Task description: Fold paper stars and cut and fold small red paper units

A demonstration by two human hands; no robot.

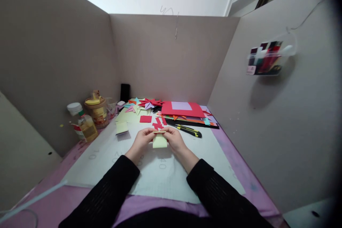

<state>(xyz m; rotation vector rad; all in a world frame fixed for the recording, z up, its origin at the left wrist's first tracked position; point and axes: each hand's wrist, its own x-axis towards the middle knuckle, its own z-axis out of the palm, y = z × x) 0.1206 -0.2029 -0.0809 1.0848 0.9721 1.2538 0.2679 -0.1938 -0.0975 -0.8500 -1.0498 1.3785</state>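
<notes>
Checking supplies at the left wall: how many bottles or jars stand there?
2: a white-capped bottle of yellow liquid at the mat's left edge, and a yellow-lidded jar right behind it. Others may be hidden.

Looks like a home craft booth: cardboard walls [171, 57] around a counter [235, 171], coloured paper [184, 110] and glue bottle [84, 125] beside the cutting mat [160, 174].

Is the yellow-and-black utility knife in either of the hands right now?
No. The utility knife lies on the mat, while both hands pinch a pale yellow paper.
</notes>
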